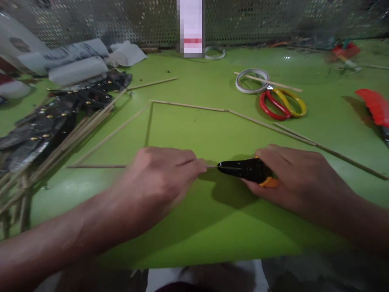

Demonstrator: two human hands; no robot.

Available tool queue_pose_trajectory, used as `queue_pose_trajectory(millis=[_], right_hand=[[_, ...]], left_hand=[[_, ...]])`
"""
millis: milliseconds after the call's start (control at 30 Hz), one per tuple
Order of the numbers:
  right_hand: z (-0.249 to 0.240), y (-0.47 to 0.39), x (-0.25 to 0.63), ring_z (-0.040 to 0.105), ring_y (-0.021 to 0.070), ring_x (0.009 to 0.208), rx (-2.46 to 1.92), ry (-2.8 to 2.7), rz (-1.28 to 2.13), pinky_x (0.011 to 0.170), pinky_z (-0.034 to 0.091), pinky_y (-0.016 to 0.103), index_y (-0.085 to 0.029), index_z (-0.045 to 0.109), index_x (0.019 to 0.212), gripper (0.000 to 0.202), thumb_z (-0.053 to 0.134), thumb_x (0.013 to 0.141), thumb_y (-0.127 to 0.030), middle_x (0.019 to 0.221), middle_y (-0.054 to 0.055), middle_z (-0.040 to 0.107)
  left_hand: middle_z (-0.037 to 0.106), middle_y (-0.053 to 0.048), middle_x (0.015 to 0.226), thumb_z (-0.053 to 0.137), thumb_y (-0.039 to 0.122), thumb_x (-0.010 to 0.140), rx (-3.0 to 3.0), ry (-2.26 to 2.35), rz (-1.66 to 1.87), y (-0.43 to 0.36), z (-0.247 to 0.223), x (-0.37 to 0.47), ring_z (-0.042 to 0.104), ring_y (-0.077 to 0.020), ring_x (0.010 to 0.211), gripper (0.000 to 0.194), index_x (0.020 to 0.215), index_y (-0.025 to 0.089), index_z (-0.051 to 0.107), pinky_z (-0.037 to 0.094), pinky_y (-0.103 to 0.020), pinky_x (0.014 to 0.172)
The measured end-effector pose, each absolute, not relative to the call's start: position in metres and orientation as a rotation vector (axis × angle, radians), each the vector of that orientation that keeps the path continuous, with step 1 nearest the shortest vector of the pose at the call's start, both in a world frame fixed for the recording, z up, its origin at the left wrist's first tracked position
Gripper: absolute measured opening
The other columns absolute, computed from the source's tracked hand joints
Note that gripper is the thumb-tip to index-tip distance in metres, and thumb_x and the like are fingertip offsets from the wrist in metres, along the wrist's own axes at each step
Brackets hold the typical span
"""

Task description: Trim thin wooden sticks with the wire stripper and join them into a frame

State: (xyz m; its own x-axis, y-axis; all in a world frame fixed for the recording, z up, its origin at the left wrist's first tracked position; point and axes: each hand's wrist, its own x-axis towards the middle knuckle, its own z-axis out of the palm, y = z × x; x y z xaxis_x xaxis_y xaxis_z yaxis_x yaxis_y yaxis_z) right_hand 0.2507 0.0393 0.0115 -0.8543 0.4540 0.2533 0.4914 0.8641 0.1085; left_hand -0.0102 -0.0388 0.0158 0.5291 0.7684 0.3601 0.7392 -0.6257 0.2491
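Note:
My left hand (161,174) is closed around a thin wooden stick (100,166) that lies across the front of a jointed stick frame (188,106). The stick's tip pokes out past my fingers. My right hand (299,174) grips a pair of pliers (238,168) with black jaws and orange handles. Their nose meets the stick's tip, just right of my left fingertips. Whether the jaws have closed on it, I cannot tell. The frame's joined sticks run behind both hands and off toward the right.
On the green table, scissors (285,106) with red and yellow handles lie by a tape roll (253,90). Loose sticks (77,140) and black strips with brass-coloured studs (60,113) fill the left. White rolls (78,71) stand behind. A red-handled tool (372,106) lies right.

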Motion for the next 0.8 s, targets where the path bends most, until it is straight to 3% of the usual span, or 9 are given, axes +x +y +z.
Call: queue_pose_trajectory(millis=[100,200,433,600,800], right_hand=[[0.011,0.039,0.253,0.052,0.0158,0.057,-0.677,-2.814,-0.234,0.052,0.033,0.029,-0.015,0.058,0.083,0.038,0.042,0.096,-0.046,0.068,0.004,0.057],[0.010,0.041,0.258,0.055,0.0169,0.060,-0.689,-2.761,-0.256,0.052,0.035,0.029,-0.013,0.058,0.085,0.038,0.043,0.097,-0.045,0.070,0.005,0.058],[0.011,0.043,0.261,0.056,0.0168,0.059,-0.780,-2.700,-0.052,0.053,0.037,0.029,-0.015,0.060,0.084,0.032,0.049,0.093,-0.044,0.071,0.005,0.060],[0.019,0.039,0.256,0.050,0.0132,0.054,-0.866,-2.633,0.287,0.052,0.033,0.027,-0.018,0.058,0.078,0.027,0.054,0.089,-0.042,0.065,0.001,0.058],[0.039,0.032,0.240,0.043,0.0094,0.049,-0.971,-2.685,0.822,0.047,0.026,0.024,-0.019,0.051,0.065,0.036,0.056,0.087,-0.047,0.056,-0.004,0.050]], left_hand=[[0.075,-0.006,0.089,0.053,0.010,0.091,2.678,1.285,0.726,-0.036,0.013,-0.011,0.069,-0.0161,0.072,0.018,0.100,0.018,0.067,0.051,-0.027,0.060],[0.076,-0.001,0.077,0.060,0.018,0.090,2.536,1.451,0.848,-0.027,0.017,-0.014,0.070,-0.0135,0.065,0.009,0.089,0.021,0.069,0.050,-0.022,0.057],[0.073,-0.003,0.078,0.059,0.016,0.089,2.420,1.385,0.829,-0.021,0.025,-0.009,0.066,-0.0118,0.062,0.009,0.090,0.019,0.068,0.047,-0.021,0.055],[0.071,-0.002,0.090,0.064,0.019,0.089,2.630,1.378,0.970,-0.033,0.023,0.001,0.064,-0.0090,0.066,0.020,0.109,0.021,0.064,0.046,-0.019,0.053],[0.069,-0.001,0.080,0.063,0.016,0.088,2.543,1.412,1.126,-0.039,0.032,0.004,0.064,-0.0089,0.062,0.008,0.093,0.022,0.067,0.050,-0.020,0.056]])
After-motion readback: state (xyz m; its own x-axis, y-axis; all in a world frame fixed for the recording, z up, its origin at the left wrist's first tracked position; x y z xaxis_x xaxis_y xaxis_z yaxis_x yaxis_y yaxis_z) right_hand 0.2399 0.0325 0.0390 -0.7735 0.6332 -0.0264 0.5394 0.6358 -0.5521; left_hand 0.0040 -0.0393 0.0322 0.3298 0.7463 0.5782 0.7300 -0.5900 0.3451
